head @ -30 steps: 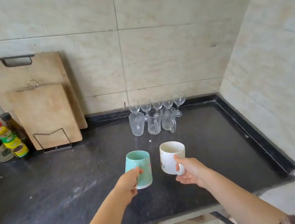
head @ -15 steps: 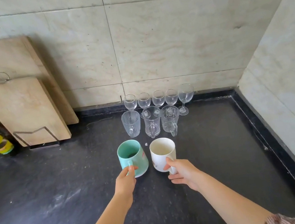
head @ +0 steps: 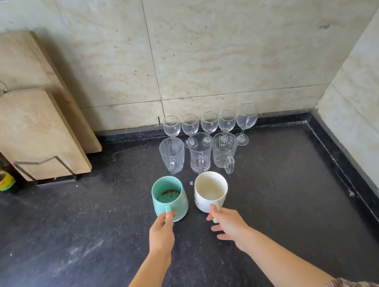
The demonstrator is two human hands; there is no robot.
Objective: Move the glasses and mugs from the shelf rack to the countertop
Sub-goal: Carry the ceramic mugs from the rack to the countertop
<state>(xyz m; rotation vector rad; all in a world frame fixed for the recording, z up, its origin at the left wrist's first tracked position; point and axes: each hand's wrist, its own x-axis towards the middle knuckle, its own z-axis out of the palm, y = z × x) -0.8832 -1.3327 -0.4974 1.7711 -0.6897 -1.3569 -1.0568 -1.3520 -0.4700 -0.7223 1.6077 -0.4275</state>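
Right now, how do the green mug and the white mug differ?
The green mug is straight-sided with dark speckles at its bottom; the white mug flares toward its rim and looks bare inside. Both stand upright, handles pinched by the left hand and right hand.

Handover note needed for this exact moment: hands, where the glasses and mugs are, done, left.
Left hand: pinches the handle of the teal mug.
Right hand: pinches the handle of the white mug.
Both mugs look set down on the countertop, in front of three glass mugs; five wine glasses line the wall behind.
Done: ten pieces on the counter.
To do: let go of both mugs. The shelf rack is out of view, so I cannot tell if more remain.
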